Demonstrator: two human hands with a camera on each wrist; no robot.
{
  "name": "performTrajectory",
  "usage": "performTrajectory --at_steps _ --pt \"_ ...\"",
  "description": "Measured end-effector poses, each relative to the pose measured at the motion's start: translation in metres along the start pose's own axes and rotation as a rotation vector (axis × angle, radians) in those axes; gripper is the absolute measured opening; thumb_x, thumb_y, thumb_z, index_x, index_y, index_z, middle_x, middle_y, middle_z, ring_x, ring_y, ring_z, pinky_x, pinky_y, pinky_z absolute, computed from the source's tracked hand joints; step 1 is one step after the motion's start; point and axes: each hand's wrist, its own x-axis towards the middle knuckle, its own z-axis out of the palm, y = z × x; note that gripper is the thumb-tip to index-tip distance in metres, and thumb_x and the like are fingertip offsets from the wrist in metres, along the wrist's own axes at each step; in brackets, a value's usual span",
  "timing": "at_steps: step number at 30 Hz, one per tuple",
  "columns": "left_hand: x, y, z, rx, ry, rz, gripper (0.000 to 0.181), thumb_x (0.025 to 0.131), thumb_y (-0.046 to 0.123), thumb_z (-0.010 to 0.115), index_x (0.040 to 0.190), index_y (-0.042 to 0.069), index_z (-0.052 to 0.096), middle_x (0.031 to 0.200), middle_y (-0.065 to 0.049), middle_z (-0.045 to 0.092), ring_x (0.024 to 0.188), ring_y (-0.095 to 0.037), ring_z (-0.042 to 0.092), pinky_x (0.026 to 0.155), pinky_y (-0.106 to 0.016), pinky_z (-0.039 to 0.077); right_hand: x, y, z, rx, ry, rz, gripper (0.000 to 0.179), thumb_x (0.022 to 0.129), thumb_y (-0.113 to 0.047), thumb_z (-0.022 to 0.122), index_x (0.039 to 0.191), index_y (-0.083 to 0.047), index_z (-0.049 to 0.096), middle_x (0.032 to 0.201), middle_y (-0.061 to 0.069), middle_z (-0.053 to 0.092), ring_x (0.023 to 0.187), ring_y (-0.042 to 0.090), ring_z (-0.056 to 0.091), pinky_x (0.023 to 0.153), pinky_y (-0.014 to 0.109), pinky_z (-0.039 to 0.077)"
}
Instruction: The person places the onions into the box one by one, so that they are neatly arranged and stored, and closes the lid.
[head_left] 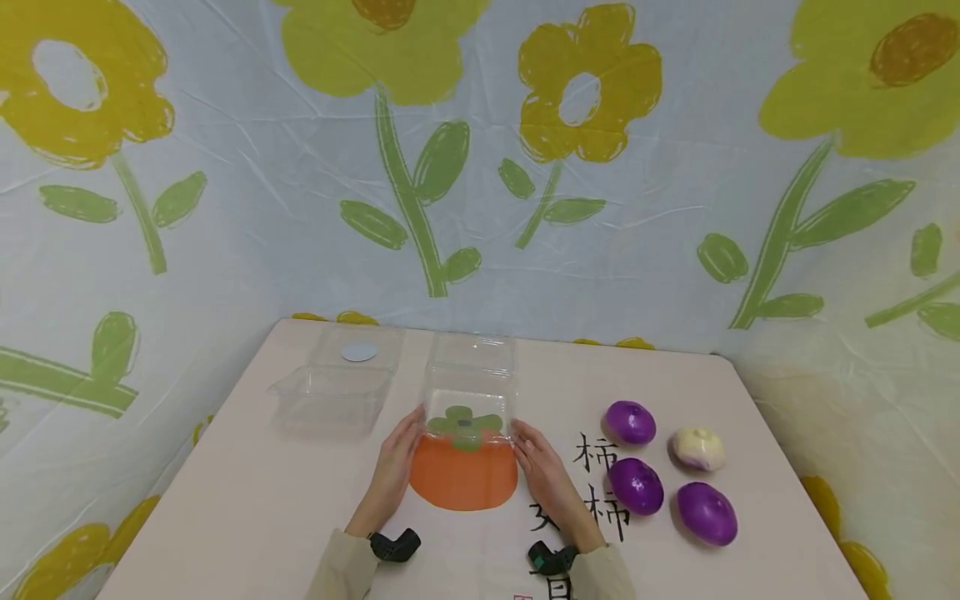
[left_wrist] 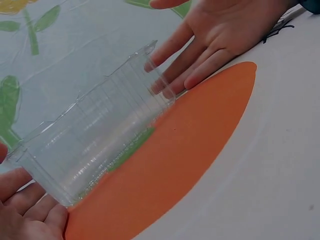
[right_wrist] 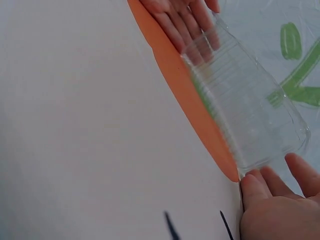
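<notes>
A clear plastic clamshell box [head_left: 471,400] stands with its lid raised at the middle of the table. My left hand [head_left: 399,458] touches the box's left side with its fingers extended. On the opposite side, the fingers of my right hand [head_left: 542,467] rest against the wall, also extended. Both wrist views show the transparent wall [left_wrist: 100,130] between the two hands, palms facing inward. Through the bottom shows a green leaf print [head_left: 465,423] above an orange persimmon print [head_left: 465,475]. No contents are visible inside the box.
Another clear clamshell box [head_left: 330,400], lid up with a round white label [head_left: 359,352], stands at the left. On the right lie several glossy purple onions [head_left: 636,486] and a pale onion [head_left: 697,449]. Flowered cloth [head_left: 480,233] hangs behind the table.
</notes>
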Motion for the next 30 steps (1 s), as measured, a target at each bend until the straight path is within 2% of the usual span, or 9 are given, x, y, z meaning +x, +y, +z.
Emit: performTrajectory --at_steps 4,9,11,16,18,22,24,27,30 --pt "0.0 -0.002 0.0 0.049 0.004 -0.009 0.057 0.105 0.03 0.048 0.153 0.002 0.033 0.161 -0.012 0.027 0.148 -0.028 0.023 0.112 -0.021 0.032 -0.003 0.0 0.0 -0.03 0.04 0.007 0.058 0.109 -0.018 0.034 0.151 0.013 0.009 0.16 0.031 0.001 0.149 0.04 0.005 0.117 0.03 0.018" --pt "0.0 -0.004 0.0 0.071 -0.014 -0.015 0.059 0.101 0.027 0.058 0.151 0.001 0.038 0.157 -0.014 0.035 0.146 -0.029 0.03 0.104 -0.016 0.039 -0.008 0.0 0.002 -0.139 0.167 0.041 0.055 0.107 -0.021 0.041 0.151 0.006 0.023 0.16 0.025 0.017 0.149 0.039 0.012 0.112 0.018 0.027" --pt "0.0 -0.005 -0.001 0.07 -0.03 -0.004 0.06 0.099 0.024 0.061 0.15 0.001 0.04 0.156 -0.015 0.037 0.145 -0.029 0.032 0.103 -0.015 0.04 -0.01 0.0 0.002 -0.175 0.222 0.049 0.052 0.107 -0.022 0.042 0.149 0.004 0.028 0.159 0.023 0.023 0.148 0.037 0.016 0.114 0.023 0.027" --pt "-0.001 -0.005 -0.002 0.108 -0.093 0.029 0.057 0.097 0.022 0.064 0.147 0.002 0.045 0.153 -0.014 0.042 0.143 -0.027 0.036 0.104 -0.017 0.04 -0.01 0.0 0.003 -0.243 0.354 0.031 0.047 0.106 -0.025 0.046 0.143 0.003 0.036 0.154 0.02 0.035 0.146 0.035 0.027 0.118 0.046 0.022" --pt "-0.002 -0.005 -0.002 0.125 -0.116 0.037 0.056 0.097 0.022 0.065 0.147 0.003 0.046 0.153 -0.014 0.043 0.143 -0.026 0.037 0.104 -0.018 0.041 -0.01 -0.001 0.004 -0.267 0.394 0.031 0.047 0.105 -0.027 0.048 0.14 0.003 0.039 0.152 0.019 0.039 0.144 0.034 0.031 0.117 0.042 0.027" --pt "-0.004 -0.004 -0.002 0.145 -0.132 0.034 0.057 0.095 0.023 0.068 0.145 0.003 0.048 0.153 -0.013 0.043 0.139 -0.028 0.042 0.104 -0.02 0.043 -0.01 -0.001 0.004 -0.245 0.43 0.017 0.044 0.105 -0.024 0.05 0.136 0.006 0.04 0.15 0.02 0.041 0.143 0.034 0.033 0.109 0.021 0.036" --pt "-0.006 -0.004 -0.002 0.158 -0.133 0.027 0.057 0.094 0.023 0.069 0.145 0.003 0.049 0.153 -0.011 0.042 0.138 -0.028 0.044 0.103 -0.021 0.044 -0.01 0.0 0.004 -0.231 0.441 0.006 0.04 0.105 -0.02 0.05 0.133 0.007 0.041 0.149 0.021 0.041 0.142 0.034 0.034 0.105 0.015 0.037" --pt "-0.01 -0.005 -0.002 0.17 -0.126 0.033 0.055 0.093 0.018 0.07 0.142 0.001 0.051 0.152 -0.012 0.043 0.137 -0.028 0.045 0.102 -0.02 0.044 -0.012 0.002 0.003 -0.224 0.451 -0.008 0.033 0.104 -0.014 0.049 0.124 0.011 0.042 0.148 0.023 0.042 0.142 0.035 0.035 0.103 0.013 0.038" --pt "-0.013 -0.006 -0.001 0.189 -0.128 0.089 0.051 0.092 0.011 0.071 0.137 -0.004 0.054 0.148 -0.019 0.047 0.134 -0.031 0.047 0.103 -0.021 0.044 -0.014 0.002 0.002 -0.23 0.469 -0.028 0.026 0.103 -0.008 0.049 0.117 0.013 0.044 0.146 0.025 0.044 0.139 0.036 0.038 0.102 0.014 0.04"
